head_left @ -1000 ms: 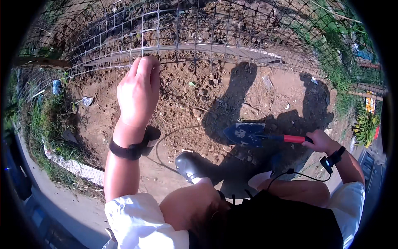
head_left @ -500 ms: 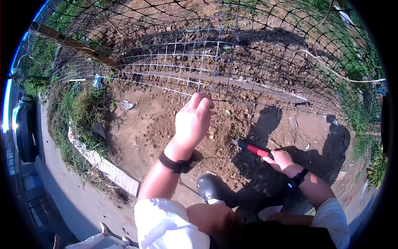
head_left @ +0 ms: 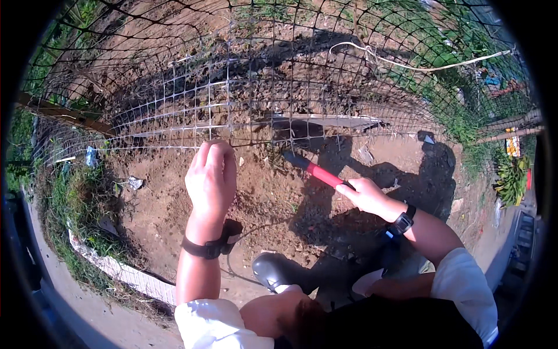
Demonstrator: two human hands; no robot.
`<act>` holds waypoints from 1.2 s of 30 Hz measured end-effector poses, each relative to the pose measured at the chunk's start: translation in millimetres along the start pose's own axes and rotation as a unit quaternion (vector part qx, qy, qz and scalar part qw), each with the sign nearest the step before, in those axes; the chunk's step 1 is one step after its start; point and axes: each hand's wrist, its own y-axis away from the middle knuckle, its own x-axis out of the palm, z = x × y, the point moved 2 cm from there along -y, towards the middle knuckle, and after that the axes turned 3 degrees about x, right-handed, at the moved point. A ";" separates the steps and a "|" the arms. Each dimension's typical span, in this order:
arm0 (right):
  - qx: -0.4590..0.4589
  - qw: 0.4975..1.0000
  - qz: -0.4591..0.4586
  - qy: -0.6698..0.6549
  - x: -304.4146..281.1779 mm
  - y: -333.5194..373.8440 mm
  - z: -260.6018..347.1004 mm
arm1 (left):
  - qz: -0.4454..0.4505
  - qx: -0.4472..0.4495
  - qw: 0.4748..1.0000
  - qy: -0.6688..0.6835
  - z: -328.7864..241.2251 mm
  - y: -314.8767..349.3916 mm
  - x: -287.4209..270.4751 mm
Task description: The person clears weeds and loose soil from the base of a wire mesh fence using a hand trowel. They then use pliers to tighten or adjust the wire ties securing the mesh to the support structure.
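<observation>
Shoe, black [head_left: 278, 271], one: at 6 o'clock, on bare soil, pale sock above it.
Right hand [head_left: 366, 195]: just past 3 o'clock, black strap at the wrist; fingers wrapped round the rear of a handle, well apart from the left.
Hand trowel [head_left: 323, 174], one: red grip with dark ends, between the right hand and the centre, tilted, forward end toward 10 o'clock and just beside the netting's lower edge; blade not discernible.
Left hand [head_left: 210, 179]: at 9 o'clock, black strap at the wrist; fingers curled closed on the netting's lower edge, fingertips hidden.
Scrap, crumpled, silvery [head_left: 135, 183]: at 9 o'clock, on the soil beyond the left hand's outer side.
Netting, dark plastic, square mesh [head_left: 228, 87]: spanning 10 to 2 o'clock, partly sunlit to white.
Board, greyish [head_left: 331, 121]: between 1 and 2 o'clock, lying along the netting's foot.
Cord or stick, pale [head_left: 430, 69]: at 2 o'clock, farthest, kinked; material uncertain.
</observation>
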 end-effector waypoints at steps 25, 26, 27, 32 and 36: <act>0.094 0.942 0.208 0.247 -61.5 119.2 -226.1 | 0.043 -0.028 0.997 -0.060 1.4 1.4 15.2; 0.066 0.943 0.191 0.266 -48.7 107.2 -227.6 | 0.051 -0.024 0.997 -0.059 0.0 0.7 15.8; 0.065 0.952 0.186 0.235 -40.8 88.0 -206.3 | 0.049 -0.017 0.997 -0.064 -0.1 0.2 17.5; -0.059 0.993 0.054 0.086 -9.4 22.3 -109.9 | 0.057 -0.052 0.994 -0.083 0.6 5.6 14.4; -0.004 0.997 0.055 0.053 -16.1 12.5 -58.0 | 0.015 -0.068 0.994 -0.090 -1.0 2.3 15.3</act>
